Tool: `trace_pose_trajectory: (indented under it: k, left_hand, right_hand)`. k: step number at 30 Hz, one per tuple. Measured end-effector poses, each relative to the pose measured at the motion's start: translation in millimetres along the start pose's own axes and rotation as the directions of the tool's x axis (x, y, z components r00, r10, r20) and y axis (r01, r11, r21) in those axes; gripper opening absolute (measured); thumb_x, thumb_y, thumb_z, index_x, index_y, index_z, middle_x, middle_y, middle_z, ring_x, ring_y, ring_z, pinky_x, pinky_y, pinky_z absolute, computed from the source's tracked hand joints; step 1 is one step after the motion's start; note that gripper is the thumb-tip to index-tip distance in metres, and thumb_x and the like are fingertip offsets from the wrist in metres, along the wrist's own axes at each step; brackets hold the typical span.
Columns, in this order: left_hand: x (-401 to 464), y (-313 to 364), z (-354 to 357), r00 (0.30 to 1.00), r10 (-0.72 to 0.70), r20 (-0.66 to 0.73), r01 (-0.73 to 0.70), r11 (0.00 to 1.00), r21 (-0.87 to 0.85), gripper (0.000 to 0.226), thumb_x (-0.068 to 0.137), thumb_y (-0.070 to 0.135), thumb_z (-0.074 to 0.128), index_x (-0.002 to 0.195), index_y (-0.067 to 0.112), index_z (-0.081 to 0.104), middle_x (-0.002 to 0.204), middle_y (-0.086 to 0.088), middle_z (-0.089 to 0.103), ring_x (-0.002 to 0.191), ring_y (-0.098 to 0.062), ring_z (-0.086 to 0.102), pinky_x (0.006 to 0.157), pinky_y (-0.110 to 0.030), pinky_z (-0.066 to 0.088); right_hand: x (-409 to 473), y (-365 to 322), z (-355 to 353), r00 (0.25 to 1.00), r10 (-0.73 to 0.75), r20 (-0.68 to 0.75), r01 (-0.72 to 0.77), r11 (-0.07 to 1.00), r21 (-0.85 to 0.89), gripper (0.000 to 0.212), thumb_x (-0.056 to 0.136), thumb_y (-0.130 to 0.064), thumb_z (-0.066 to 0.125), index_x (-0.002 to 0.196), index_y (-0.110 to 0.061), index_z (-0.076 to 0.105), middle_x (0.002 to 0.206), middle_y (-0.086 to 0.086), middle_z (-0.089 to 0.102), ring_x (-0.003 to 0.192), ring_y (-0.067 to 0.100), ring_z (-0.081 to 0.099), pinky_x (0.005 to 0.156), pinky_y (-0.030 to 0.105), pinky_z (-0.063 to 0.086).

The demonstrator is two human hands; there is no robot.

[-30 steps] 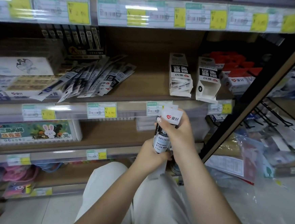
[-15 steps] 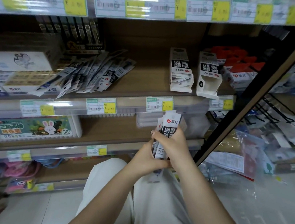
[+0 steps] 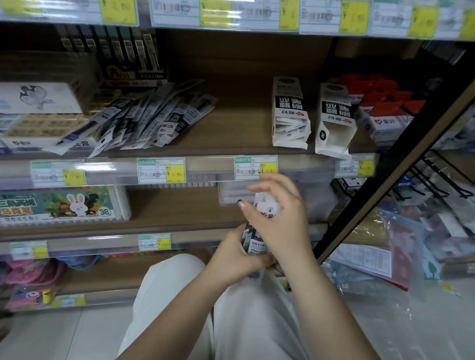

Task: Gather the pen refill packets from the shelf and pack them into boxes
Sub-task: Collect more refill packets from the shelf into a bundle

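From my remote seat, the bundle of packets [image 3: 256, 232] has dropped a little since half a second ago: its white tops stood well clear of the fingers then, and now only a scrap shows under the right hand [image 3: 281, 220]. That hand has shifted from gripping the side to sitting over the top, fingers loosely curled and pressing down on the ends. The left hand [image 3: 236, 256] is wrapped round the bottom of the bundle, as before. I read this as squaring the stack so it slides into a box. The boxes [image 3: 291, 116] lie at about one o'clock from the hands, mouths toward me; the left one looks part filled, its neighbour [image 3: 334, 122] looks empty. Many loose packets [image 3: 155, 122] lie at eleven o'clock, so plenty remains.
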State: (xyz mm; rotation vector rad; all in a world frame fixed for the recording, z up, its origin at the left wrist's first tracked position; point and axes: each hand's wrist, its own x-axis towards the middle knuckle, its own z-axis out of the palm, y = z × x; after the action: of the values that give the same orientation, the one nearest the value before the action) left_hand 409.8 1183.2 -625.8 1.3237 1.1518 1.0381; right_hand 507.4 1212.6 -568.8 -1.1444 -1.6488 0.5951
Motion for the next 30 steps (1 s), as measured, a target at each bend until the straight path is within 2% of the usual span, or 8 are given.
trace_pose_trajectory:
  k: [4,8,12,15,18,24,28,30]
  left_hand:
    - [0.0,7.1,3.7,1.000,-0.012,0.016,0.012,1.000,0.028,0.033,0.068,-0.014,0.064,0.077,0.016,0.056,0.065,0.017,0.067,0.066,0.007,0.060,0.059,-0.011,0.043]
    - [1.3,12.9,9.7,1.000,0.011,-0.024,-0.010,0.998,0.068,0.042,0.075,-0.020,0.053,0.065,0.021,0.050,0.051,0.017,0.061,0.051,0.010,0.054,0.051,-0.005,0.036]
    - [0.2,11.4,11.6,0.997,0.019,-0.079,-0.014,0.998,0.068,0.041,0.076,-0.019,0.048,0.066,0.020,0.051,0.046,0.014,0.058,0.046,0.003,0.053,0.046,-0.006,0.035]
    - [2.5,7.6,12.2,0.989,0.075,-0.124,-0.057,0.988,0.141,0.035,0.079,-0.006,0.054,0.096,0.024,0.060,0.078,0.021,0.065,0.080,0.011,0.062,0.065,-0.005,0.043]
    - [3.3,6.3,10.2,0.992,0.058,-0.114,-0.035,0.981,0.191,0.031,0.078,-0.003,0.058,0.100,0.020,0.060,0.085,0.019,0.063,0.093,0.004,0.063,0.067,-0.002,0.041]
    - [0.0,37.0,0.1,1.000,-0.009,0.020,0.006,0.990,0.138,0.012,0.059,0.009,0.055,0.062,0.020,0.050,0.053,0.009,0.060,0.050,-0.001,0.053,0.049,-0.017,0.039]
    - [3.4,74.8,-11.4,0.974,-0.064,0.219,0.049,0.996,0.071,0.015,0.069,-0.002,0.060,0.071,0.012,0.060,0.057,0.001,0.064,0.054,-0.013,0.062,0.055,-0.021,0.048]
    - [7.5,92.0,-16.6,0.939,-0.085,0.333,0.072,0.996,0.051,0.021,0.080,-0.011,0.058,0.074,0.009,0.060,0.058,-0.001,0.065,0.054,-0.014,0.062,0.059,-0.024,0.051]
  right_hand:
    - [-0.1,0.5,3.2,0.993,0.025,-0.112,-0.022,0.999,0.027,0.006,0.069,-0.017,0.068,0.070,-0.013,0.064,0.102,-0.009,0.059,0.098,0.002,0.057,0.084,0.015,0.043]
    - [-0.8,-5.6,5.6,0.986,0.064,-0.153,-0.052,0.995,0.085,0.005,0.070,-0.016,0.066,0.071,-0.016,0.061,0.097,-0.011,0.061,0.095,0.000,0.058,0.082,0.017,0.044]
    - [-5.8,-3.8,6.9,0.977,0.171,-0.126,-0.142,0.968,0.208,0.044,0.069,-0.024,0.072,0.106,-0.035,0.051,0.102,-0.014,0.061,0.101,0.009,0.060,0.088,0.023,0.046]
    - [-12.9,4.2,17.6,0.936,0.351,-0.011,-0.335,0.902,0.272,0.068,0.062,-0.030,0.080,0.120,-0.027,0.044,0.109,-0.010,0.058,0.103,0.016,0.059,0.088,0.028,0.047]
    - [-13.3,4.6,21.3,0.888,0.458,-0.037,-0.437,0.868,0.234,0.034,0.067,-0.022,0.080,0.091,-0.020,0.056,0.089,0.003,0.065,0.085,0.020,0.064,0.075,0.036,0.052]
    - [2.3,-14.2,7.3,0.843,0.529,-0.095,-0.447,0.789,0.422,0.031,0.054,-0.038,0.073,0.077,-0.024,0.058,0.077,0.004,0.069,0.075,0.026,0.068,0.076,0.052,0.056]
    - [17.6,-31.5,-25.7,0.902,0.382,0.202,-0.420,0.663,0.620,0.046,0.050,-0.034,0.079,0.091,-0.016,0.067,0.086,0.006,0.072,0.084,0.023,0.069,0.077,0.041,0.055]
    - [23.0,-42.1,-42.9,0.890,0.261,0.375,-0.446,0.672,0.591,0.036,0.058,-0.026,0.079,0.092,-0.018,0.071,0.089,0.007,0.074,0.089,0.022,0.070,0.076,0.034,0.056]
